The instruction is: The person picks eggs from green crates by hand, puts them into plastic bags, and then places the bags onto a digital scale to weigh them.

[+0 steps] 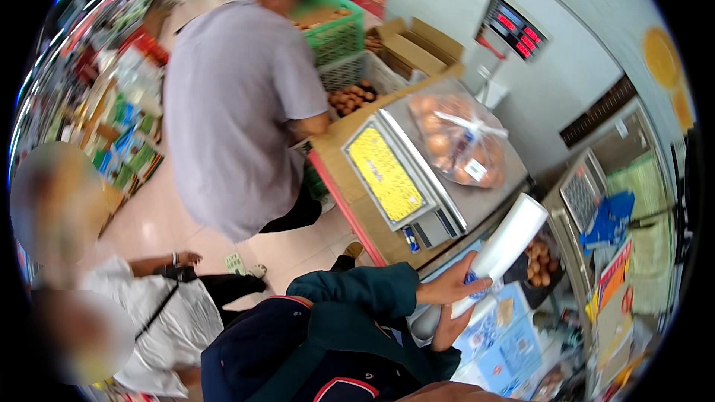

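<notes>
A long roll of white plastic film or bags (511,229) with a blue printed band slants up to the right in front of my body. My left hand (455,283) wraps its middle from above, with the thumb lying over the blue print. Lower down, my right hand (451,326) cups the underside of the same roll. Beyond it stands a weighing scale (505,148), its steel platform bearing a knotted clear bag of what look like brown eggs (466,139). A small white label is on the bag. Yellow paper with writing (385,173) covers the scale's front panel.
A person in a grey shirt (234,100) bends over crates of eggs (352,97) beside the wooden counter (363,215). The red scale display (516,28) stands on a pole. A person in white (162,340) is at lower left. Blue printed cartons (503,357) lie below my hands.
</notes>
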### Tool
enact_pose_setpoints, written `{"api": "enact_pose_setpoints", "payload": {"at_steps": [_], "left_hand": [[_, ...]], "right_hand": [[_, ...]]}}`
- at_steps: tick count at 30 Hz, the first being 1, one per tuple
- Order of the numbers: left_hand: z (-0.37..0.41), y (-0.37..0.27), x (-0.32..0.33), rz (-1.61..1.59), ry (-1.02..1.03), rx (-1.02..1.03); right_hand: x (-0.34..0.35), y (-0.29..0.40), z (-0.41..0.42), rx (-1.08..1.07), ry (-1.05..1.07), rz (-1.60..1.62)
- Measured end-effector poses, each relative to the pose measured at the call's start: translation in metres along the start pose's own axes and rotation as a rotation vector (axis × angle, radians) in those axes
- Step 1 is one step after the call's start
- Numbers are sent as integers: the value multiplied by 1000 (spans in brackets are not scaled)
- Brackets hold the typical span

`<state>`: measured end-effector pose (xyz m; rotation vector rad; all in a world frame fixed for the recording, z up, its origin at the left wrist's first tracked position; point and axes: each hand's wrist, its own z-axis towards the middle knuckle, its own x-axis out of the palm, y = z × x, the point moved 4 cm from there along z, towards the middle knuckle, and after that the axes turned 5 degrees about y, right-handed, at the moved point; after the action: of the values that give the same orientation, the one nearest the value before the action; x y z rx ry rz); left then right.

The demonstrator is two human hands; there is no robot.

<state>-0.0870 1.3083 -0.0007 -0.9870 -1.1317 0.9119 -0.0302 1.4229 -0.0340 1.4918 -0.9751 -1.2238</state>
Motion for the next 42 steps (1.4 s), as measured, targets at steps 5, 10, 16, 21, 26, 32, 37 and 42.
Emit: {"api": "enact_pose_setpoints", "payload": {"at_steps": [5, 10, 16, 21, 26, 32, 37, 42], "left_hand": [[-9, -15, -6, -4, -119, 148], [-10, -23, -35, -185, -167, 47], [-29, -33, -32, -99, -285, 136], [-34, -47, -30, 258, -417, 200], [-46, -54, -23, -325, -155, 41], [-41, -82, -22, 1149, -253, 55], [-41, -115, -9, 1230, -211, 200], [-53, -160, -30, 1359, -392, 402]], "right_hand": [[5, 19, 15, -157, 269, 176], [23, 37, 28, 71, 822, 674], [33, 33, 30, 134, 864, 733], [28, 44, 48, -313, 493, -16], [24, 11, 35, 60, 823, 478], [40, 6, 25, 114, 595, 625], [42, -36, 38, 250, 620, 1073], [21, -25, 85, -37, 731, 1253]]}}
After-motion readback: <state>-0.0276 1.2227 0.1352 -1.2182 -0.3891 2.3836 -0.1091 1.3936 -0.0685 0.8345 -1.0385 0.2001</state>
